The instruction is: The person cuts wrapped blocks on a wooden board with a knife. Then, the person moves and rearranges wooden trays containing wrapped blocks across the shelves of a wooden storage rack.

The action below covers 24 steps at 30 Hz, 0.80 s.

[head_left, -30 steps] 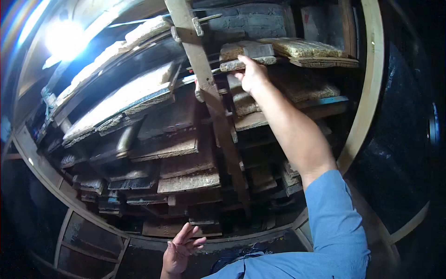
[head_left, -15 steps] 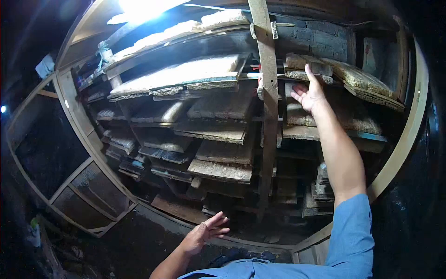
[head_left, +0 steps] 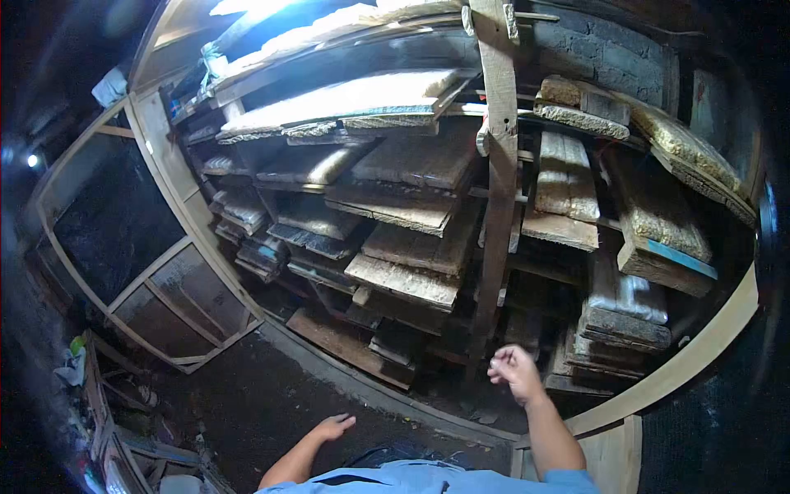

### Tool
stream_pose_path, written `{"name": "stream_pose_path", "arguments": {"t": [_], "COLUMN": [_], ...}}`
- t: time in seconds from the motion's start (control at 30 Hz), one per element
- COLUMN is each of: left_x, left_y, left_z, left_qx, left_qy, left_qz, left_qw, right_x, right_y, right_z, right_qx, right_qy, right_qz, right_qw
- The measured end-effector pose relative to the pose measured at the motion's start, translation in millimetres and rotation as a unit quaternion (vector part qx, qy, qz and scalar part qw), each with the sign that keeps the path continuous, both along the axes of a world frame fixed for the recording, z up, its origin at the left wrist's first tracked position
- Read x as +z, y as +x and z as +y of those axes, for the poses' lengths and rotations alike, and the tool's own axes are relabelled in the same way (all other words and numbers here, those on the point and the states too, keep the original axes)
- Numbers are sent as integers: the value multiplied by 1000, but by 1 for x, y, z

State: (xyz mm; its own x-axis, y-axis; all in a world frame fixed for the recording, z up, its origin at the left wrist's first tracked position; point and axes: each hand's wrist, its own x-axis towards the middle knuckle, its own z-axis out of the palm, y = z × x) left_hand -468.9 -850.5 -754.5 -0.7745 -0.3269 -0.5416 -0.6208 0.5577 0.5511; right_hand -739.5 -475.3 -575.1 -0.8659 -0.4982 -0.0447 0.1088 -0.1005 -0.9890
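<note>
My right hand (head_left: 517, 372) hangs in front of the rack's lower right part, fingers loosely curled, with nothing visible in it. My left hand (head_left: 336, 426) is low over the dark floor, fingers stretched to the right and nothing seen in it. Ahead stands a wooden rack holding long, grainy, pale slabs on boards. One such slab (head_left: 566, 177) lies on a board (head_left: 559, 230) right of the wooden post (head_left: 499, 123). Beside it, another slab (head_left: 665, 210) rests on a board with a blue edge (head_left: 681, 260). Neither hand touches the rack.
A wooden-framed screen door (head_left: 189, 240) stands at the left. Bright light falls on the upper left slabs (head_left: 337, 105). More boards are stacked low on the right (head_left: 621, 333). A pale curved wooden beam (head_left: 691, 362) borders the right side. Clutter lies at the lower left.
My right hand has dropped from the upper right shelf to low in front of the rack, its fingers curling. My left hand has lowered slightly. The view has turned, showing more floor.
</note>
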Motion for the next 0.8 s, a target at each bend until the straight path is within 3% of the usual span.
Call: {"name": "stream_pose_path", "arguments": {"t": [0.03, 0.1, 0.2, 0.23, 0.27, 0.3, 0.33, 0.37, 0.4, 0.5, 0.57, 0.6, 0.63, 0.67, 0.7, 0.77, 0.8], "left_x": [11, -66, -89, -108, -120, -128, -119, -94, -95, -128, -142, -126, -104, -109, -118, -134, -149], "left_y": [7, 29, 45, 50, 57, 58, 61, 64, 62, 74, 82, 88, 92, 100, 110, 134, 147], "left_z": [5, -23, -30, -34, -36, -41, -36, -27, -39, -72, -102, -107, -114, -129, -145, -173, -185], "left_qx": [28, 18, 11, -1, 1, 4, 52, 101, 49, 66, 41, 90, 138, 160, 153, 207, 232], "left_qy": [21, 33, 91, 35, 58, 80, 106, 132, 124, 151, 180, 168, 157, 200, 206, 269, 276], "left_qz": [-36, -47, -114, -129, -142, -155, -150, -147, -187, -173, -165, -168, -170, -177, -177, -102, -99], "left_qw": [999, 998, 989, 991, 988, 985, 982, 975, 973, 971, 969, 967, 963, 950, 950, 935, 927], "right_x": [-30, -93, -166, -178, -175, -218, -205, -234, -231, -242, -285, -273, -228, -201, -204, -224, -230], "right_y": [4, 17, 52, 72, 92, 100, 118, 125, 135, 154, 148, 154, 157, 159, 165, 163, 164], "right_z": [6, 23, 49, 54, 56, 71, 69, 80, 75, 54, 45, 26, -10, -38, -57, -98, -119], "right_qx": [5, -11, -45, -91, -113, -84, -102, -54, -70, -88, -47, -66, -85, -61, -68, -63, -64], "right_qy": [33, 115, 179, 169, 190, 227, 249, 318, 326, 349, 398, 427, 458, 489, 494, 476, 480], "right_qz": [-25, -39, -159, -196, -215, -234, -255, -249, -251, -248, -240, -195, -150, -150, -150, 9, 8], "right_qw": [999, 993, 970, 962, 951, 942, 929, 913, 909, 899, 884, 880, 872, 857, 854, 877, 875]}}
